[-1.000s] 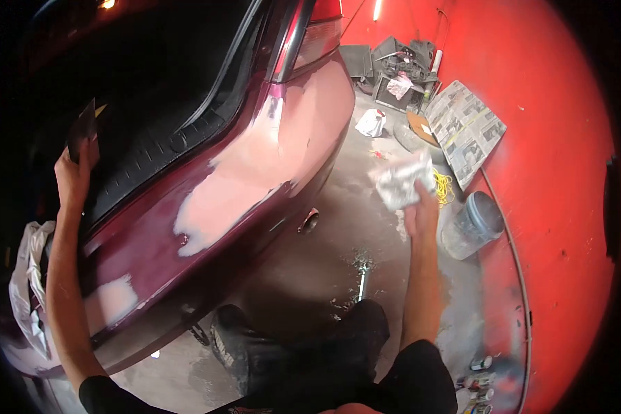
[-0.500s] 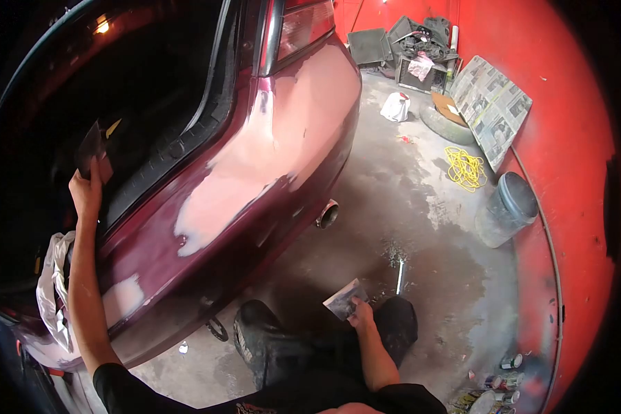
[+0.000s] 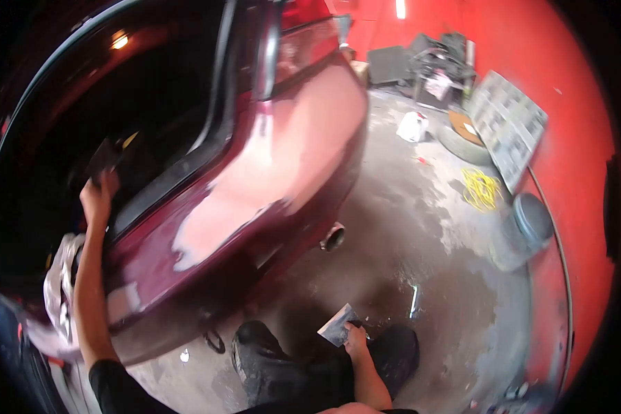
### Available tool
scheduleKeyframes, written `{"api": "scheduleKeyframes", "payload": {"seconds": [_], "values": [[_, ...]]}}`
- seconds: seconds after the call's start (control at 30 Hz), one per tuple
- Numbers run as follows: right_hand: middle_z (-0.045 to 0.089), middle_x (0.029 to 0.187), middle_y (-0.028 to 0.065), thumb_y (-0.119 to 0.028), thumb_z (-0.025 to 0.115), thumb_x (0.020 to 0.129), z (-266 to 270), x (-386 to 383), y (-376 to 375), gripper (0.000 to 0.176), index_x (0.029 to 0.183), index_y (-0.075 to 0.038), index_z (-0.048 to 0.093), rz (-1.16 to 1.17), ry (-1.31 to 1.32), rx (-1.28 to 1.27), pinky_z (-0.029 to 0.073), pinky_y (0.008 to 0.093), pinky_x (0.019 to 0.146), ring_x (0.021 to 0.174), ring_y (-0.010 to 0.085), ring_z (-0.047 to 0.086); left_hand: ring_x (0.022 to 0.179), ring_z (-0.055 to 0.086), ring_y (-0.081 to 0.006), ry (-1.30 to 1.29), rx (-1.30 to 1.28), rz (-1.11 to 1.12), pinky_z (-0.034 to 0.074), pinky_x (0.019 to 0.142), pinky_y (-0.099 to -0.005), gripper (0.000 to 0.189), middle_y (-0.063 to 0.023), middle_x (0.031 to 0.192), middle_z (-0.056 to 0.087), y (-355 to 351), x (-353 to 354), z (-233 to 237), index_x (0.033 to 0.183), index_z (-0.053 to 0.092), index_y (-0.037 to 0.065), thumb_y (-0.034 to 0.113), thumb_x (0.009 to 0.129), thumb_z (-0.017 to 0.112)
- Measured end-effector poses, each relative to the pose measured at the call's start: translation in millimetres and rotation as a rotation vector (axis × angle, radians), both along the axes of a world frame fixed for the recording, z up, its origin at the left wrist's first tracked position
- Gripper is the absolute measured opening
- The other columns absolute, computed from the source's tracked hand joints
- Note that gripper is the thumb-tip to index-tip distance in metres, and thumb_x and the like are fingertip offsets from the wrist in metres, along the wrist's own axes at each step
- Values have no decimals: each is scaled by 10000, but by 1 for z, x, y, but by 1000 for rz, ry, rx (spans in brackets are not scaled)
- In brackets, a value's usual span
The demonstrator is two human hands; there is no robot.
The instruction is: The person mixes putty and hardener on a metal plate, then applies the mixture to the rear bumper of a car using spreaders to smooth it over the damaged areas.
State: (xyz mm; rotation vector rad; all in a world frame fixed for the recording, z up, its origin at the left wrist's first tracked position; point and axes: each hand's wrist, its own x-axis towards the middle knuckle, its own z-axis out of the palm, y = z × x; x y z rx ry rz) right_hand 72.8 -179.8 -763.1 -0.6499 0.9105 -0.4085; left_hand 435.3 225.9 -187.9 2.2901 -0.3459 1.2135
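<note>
My left hand [image 3: 98,196] is raised at the dark opening of the maroon car, its fingers closed on a dark flat piece [image 3: 103,159]. Low in the view, my right hand [image 3: 356,339] grips a grey flat sheet [image 3: 339,326] in front of my knees. Pale pink filler patches [image 3: 276,165] cover part of the car's rear corner and bumper [image 3: 159,265]. Neither hand touches the painted bumper. A white cloth or bag [image 3: 63,279] hangs over the bumper beside my left forearm.
An exhaust pipe [image 3: 332,237] sticks out below the bumper. Rightward are a bucket [image 3: 533,221], yellow cord [image 3: 481,190], a newspaper-covered panel [image 3: 508,127], a tire [image 3: 462,146] and a white bag [image 3: 412,127]. Crates [image 3: 435,86] stand by the red wall [image 3: 573,152].
The view has tilted, so the car and floor items sit lower in it. My right hand has shifted slightly left with the sheet. Both hands keep their holds.
</note>
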Motion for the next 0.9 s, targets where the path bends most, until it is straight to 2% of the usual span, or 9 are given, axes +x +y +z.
{"api": "scheduleKeyframes", "payload": {"seconds": [0.03, 0.1, 0.3, 0.4, 0.47, 0.67, 0.73, 0.8, 0.9], "values": [[619, 859, 54, -33, 677, 773, 8, 1, 0, 330, 1086, -29, 569, -16, -58, 28, 501, 353, 558, 699, 214, 621, 785, 697, -314, 148, -138, -78, 511, 697, -360, 394, -211, 799, 679, -12, -6, 3, 937, 688, -4, 361, 967, 542], [633, 993, 98, 1, 650, 785, 38, 3, 3, 383, 1156, 8, 557, 7, -67, 16, 565, 394, 718, 852, 260, 666, 807, 675, -375, 193, 220, 309, 515, 697, -453, 459, -225, 846, 677, -22, -15, 15, 901, 708, 39, 434, 951, 479], [616, 1198, 148, -195, 588, 872, -41, 3, -46, 419, 1258, -36, 550, 276, -145, 277, 481, 538, 965, 1112, 352, 599, 767, 642, -443, -135, -13, -16, 498, 659, -488, 358, -267, 792, 642, 11, 2, -6, 843, 681, -19, 328, 902, 613], [617, 1207, 136, -225, 586, 879, 37, 0, -18, 434, 1276, -55, 545, 257, 80, 152, 474, 532, 973, 1121, 361, 589, 767, 622, -437, -263, 32, -65, 488, 672, -480, 292, -247, 778, 636, 11, 0, -6, 834, 679, -4, 278, 897, 633], [614, 1181, 169, -233, 654, 830, -40, 3, -52, 502, 1267, -15, 536, 207, 6, 98, 475, 498, 969, 1096, 367, 594, 755, 618, -432, -251, 29, -80, 487, 675, -477, 258, -239, 772, 638, 10, -1, -7, 842, 684, 1, 249, 893, 635], [600, 1189, 183, -237, 619, 861, -34, 6, -62, 470, 1250, 13, 535, 351, 30, -88, 465, 491, 978, 1122, 362, 577, 773, 632, -413, -274, 67, -119, 505, 706, -457, 218, -224, 830, 658, 12, 5, -7, 891, 685, 5, 218, 880, 642], [595, 1191, 188, -238, 607, 871, -37, 1, -66, 461, 1244, 23, 535, 484, 21, -376, 462, 489, 981, 1131, 360, 571, 765, 630, -419, -316, 71, -77, 506, 702, -464, 228, -231, 828, 656, 18, 9, -7, 888, 686, 7, 232, 878, 648], [590, 1193, 192, -239, 596, 881, -29, -11, -66, 453, 1238, 32, 534, 729, 9, -1360, 459, 487, 984, 1140, 359, 566, 755, 630, -425, -312, 33, -36, 508, 689, -480, 251, -245, 824, 652, 15, 0, -3, 846, 681, 10, 259, 875, 661], [595, 1189, 181, -211, 608, 878, -16, -28, -48, 379, 1174, 25, 583, 694, 34, -1459, 455, 469, 983, 1157, 331, 561, 658, 639, -386, -189, 163, 107, 499, 582, -464, 405, -206, 703, 640, 11, -6, 6, 775, 675, 20, 352, 965, 541]]}}
